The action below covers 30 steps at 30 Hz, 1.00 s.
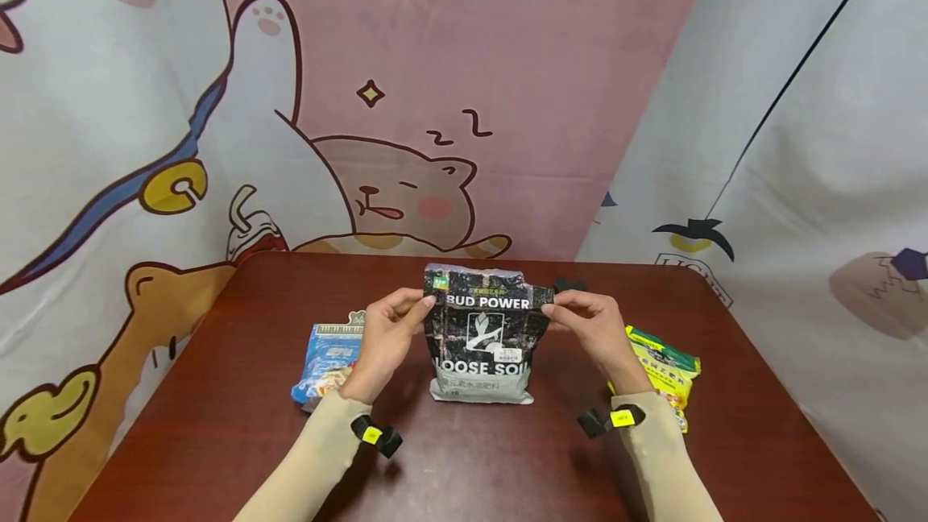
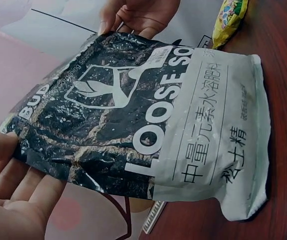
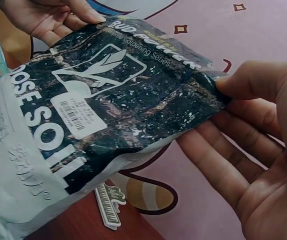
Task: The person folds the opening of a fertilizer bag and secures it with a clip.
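A black and light-grey bag labelled "BUD POWER LOOSE SOIL" (image 1: 484,337) is held upright at the middle of the table, its printed front toward me. My left hand (image 1: 386,337) pinches its upper left corner between thumb and fingers. At the upper right corner, my right hand (image 1: 590,333) pinches it the same way; in the right wrist view the thumb (image 3: 253,80) lies on the front and the fingers are behind. A ragged top edge shows in the head view. Whether the bag's bottom touches the table cannot be told.
Left of the bag lies a blue packet (image 1: 329,365), partly behind my left hand. A yellow and green packet (image 1: 663,373) lies at the right, partly behind my right forearm. A small green and white comb-shaped piece (image 3: 108,205) shows beneath the bag. A printed cloth (image 1: 551,103) hangs behind the brown table (image 1: 464,474).
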{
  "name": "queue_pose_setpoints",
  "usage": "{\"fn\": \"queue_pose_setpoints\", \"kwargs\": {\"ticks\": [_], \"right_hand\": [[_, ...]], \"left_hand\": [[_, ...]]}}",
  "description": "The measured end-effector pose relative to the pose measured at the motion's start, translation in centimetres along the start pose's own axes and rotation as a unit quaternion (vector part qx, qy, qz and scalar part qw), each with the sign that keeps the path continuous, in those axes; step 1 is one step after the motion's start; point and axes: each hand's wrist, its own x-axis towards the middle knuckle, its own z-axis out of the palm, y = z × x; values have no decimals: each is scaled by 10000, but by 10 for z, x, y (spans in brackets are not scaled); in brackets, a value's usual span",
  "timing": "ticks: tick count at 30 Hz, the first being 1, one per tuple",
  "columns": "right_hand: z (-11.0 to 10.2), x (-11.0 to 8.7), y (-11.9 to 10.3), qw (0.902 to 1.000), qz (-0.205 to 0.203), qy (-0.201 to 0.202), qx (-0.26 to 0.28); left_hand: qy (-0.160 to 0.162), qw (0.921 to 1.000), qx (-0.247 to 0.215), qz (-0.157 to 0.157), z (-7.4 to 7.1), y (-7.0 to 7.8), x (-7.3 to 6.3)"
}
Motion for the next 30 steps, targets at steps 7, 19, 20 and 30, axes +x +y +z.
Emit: {"fn": "queue_pose_setpoints", "kwargs": {"ticks": [7,19,20,30], "right_hand": [[-3,-2,0,9995,-277,85,-127],[0,-3,0,9969,-437,-71,-653],[0,-2,0,9963,-466,-101,-719],[1,-4,-5,9897,-628,-524,-1178]], "left_hand": [[-166,9997,-101,141,-1,3,-1],[-539,9944,496,766,-13,0,1],[-566,9939,499,806,-14,0,1],[-891,9867,646,1192,-20,1,2]]}}
